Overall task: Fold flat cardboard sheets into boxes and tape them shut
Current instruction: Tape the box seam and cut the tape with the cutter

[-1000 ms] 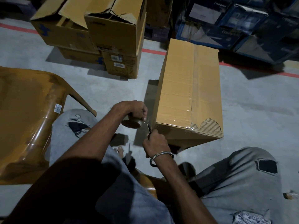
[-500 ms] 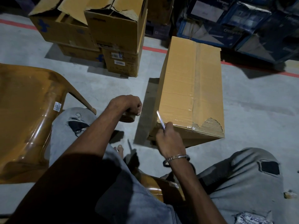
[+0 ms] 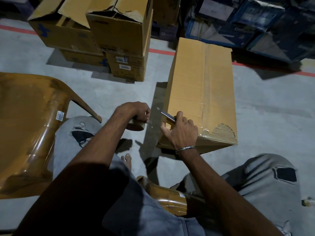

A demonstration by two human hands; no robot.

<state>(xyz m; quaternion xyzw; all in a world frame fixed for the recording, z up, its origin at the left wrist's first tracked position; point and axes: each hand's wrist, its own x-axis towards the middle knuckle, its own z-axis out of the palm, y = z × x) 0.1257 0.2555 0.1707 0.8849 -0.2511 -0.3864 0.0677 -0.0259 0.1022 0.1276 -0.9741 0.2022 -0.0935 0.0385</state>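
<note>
A long closed cardboard box lies on the concrete floor in front of me, with a strip of clear tape running along its top seam. My right hand grips a small knife blade and rests on the box's near left corner. Left of the box, my left hand grips a roll of brown tape, held above the floor.
A brown plastic chair stands at my left. Stacked open cartons sit behind it, and dark blue printed boxes line the back right. A red line crosses the floor. My knees in grey torn jeans frame the bottom.
My right hand rose from below the box's near end, where the blade met the tape, onto its near left corner. My left hand with the tape roll drew slightly left.
</note>
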